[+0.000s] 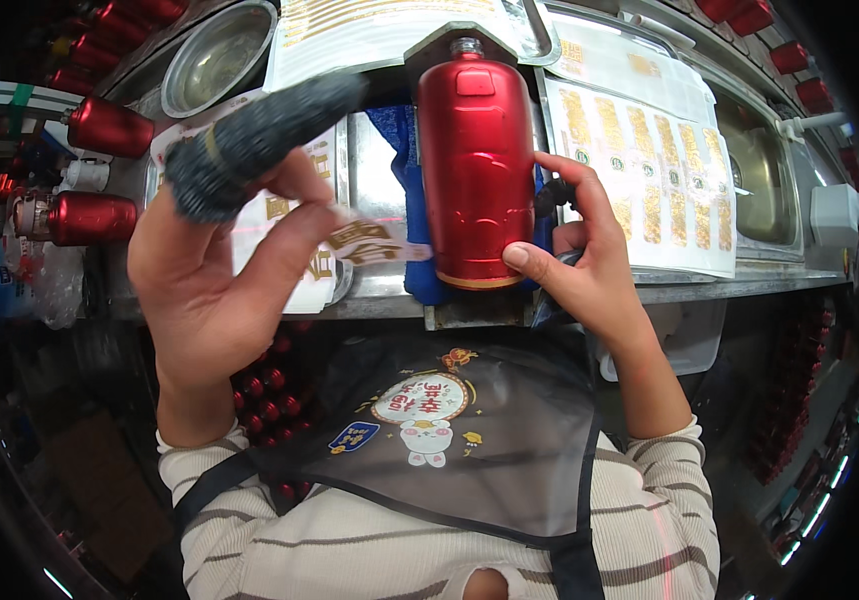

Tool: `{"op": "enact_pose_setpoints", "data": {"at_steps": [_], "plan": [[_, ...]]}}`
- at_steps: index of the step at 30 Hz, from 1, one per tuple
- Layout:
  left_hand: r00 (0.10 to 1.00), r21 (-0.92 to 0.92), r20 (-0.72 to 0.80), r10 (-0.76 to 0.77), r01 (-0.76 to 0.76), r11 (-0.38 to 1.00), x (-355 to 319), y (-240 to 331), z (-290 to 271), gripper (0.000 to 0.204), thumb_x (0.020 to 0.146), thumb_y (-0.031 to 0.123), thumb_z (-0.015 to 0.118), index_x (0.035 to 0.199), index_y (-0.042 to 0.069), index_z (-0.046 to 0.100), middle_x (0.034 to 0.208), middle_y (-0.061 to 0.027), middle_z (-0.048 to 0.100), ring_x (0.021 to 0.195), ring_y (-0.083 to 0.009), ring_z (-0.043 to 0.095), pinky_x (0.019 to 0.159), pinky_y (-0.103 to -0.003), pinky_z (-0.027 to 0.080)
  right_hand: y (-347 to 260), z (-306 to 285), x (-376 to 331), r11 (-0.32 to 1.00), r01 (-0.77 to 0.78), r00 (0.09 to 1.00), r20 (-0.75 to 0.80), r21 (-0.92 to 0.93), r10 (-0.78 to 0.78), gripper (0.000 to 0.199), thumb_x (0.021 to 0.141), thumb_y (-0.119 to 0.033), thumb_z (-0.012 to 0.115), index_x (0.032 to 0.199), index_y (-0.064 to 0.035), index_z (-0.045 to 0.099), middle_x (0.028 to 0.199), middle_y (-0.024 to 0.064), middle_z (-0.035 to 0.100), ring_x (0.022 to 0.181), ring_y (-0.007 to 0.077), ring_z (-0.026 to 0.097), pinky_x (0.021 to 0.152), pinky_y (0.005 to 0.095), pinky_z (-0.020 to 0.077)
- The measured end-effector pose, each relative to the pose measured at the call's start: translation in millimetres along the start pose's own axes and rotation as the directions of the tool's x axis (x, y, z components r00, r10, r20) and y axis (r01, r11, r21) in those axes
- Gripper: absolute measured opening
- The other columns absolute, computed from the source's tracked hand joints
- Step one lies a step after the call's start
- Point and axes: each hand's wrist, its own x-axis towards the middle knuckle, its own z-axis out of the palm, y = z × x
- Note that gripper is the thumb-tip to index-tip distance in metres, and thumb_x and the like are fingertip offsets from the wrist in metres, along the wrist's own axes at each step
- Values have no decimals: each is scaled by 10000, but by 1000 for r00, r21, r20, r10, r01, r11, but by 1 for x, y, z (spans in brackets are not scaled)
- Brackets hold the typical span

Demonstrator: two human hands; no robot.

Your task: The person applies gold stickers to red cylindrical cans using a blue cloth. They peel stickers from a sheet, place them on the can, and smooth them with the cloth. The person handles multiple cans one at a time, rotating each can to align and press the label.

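Observation:
A glossy red bottle (476, 170) with a bare threaded neck lies on its side on a holder lined with blue cloth (416, 275), neck pointing away from me. My right hand (589, 240) grips its right side, thumb near the base and index finger higher up; something black wraps another finger. Left of the bottle, my left hand (219, 270) pinches a thin transparent decal (374, 245) with gold characters between thumb and finger. The decal's free end reaches the bottle's lower left edge; I cannot tell whether it touches. Grey knitted fabric (259, 140) covers some left fingers.
Decal sheets with gold patterns (639, 170) lie on the right, beside a metal sink (764, 170). A metal bowl (219, 60) stands far left. More red bottles (94, 218) lie at the left, and a white bin (684, 335) sits below the counter edge.

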Motion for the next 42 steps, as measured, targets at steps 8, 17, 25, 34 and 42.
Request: {"op": "enact_pose_setpoints", "data": {"at_steps": [8, 17, 25, 34, 42], "plan": [[998, -72, 16, -60, 61, 996, 57, -39, 61, 271, 843, -45, 659, 1112, -24, 629, 888, -60, 653, 836, -136, 642, 778, -281, 527, -2, -2, 18, 968, -29, 996, -76, 248, 50, 494, 880, -164, 694, 1316, -6, 522, 1072, 79, 591, 667, 33, 577, 590, 173, 440], [995, 19, -56, -80, 81, 996, 65, -53, 69, 155, 829, 27, 679, 979, -7, 665, 811, -51, 663, 753, -116, 616, 701, -273, 512, -4, 13, 29, 1000, 17, 991, -136, 15, -14, 678, 801, -293, 785, 1329, -5, 471, 1228, 143, 531, 931, 137, 585, 735, 245, 490], [993, 71, -33, -112, 115, 991, 64, -63, 69, 203, 858, 32, 709, 1060, 33, 696, 865, 12, 672, 841, -85, 603, 828, -264, 487, -1, 11, 30, 983, -49, 993, -99, 175, 67, 681, 821, -335, 772, 1328, 3, 468, 1241, 152, 510, 1041, 183, 571, 776, 274, 494], [990, -31, -120, -79, 76, 997, 66, -66, 76, 175, 830, 32, 687, 1002, 4, 687, 786, -18, 655, 693, -85, 548, 653, -251, 474, -14, 12, 30, 997, -70, 991, -114, 25, 72, 831, 726, -409, 813, 1348, -1, 444, 1269, 172, 509, 1142, 257, 547, 860, 360, 483], [986, -32, -96, -133, 130, 991, 63, -67, 79, 287, 863, 27, 715, 1149, 47, 694, 864, 18, 670, 816, -69, 600, 785, -245, 492, -7, 20, 31, 998, -57, 987, -150, 32, 61, 797, 764, -418, 803, 1336, 4, 444, 1282, 172, 509, 1125, 246, 549, 835, 345, 481]]}}
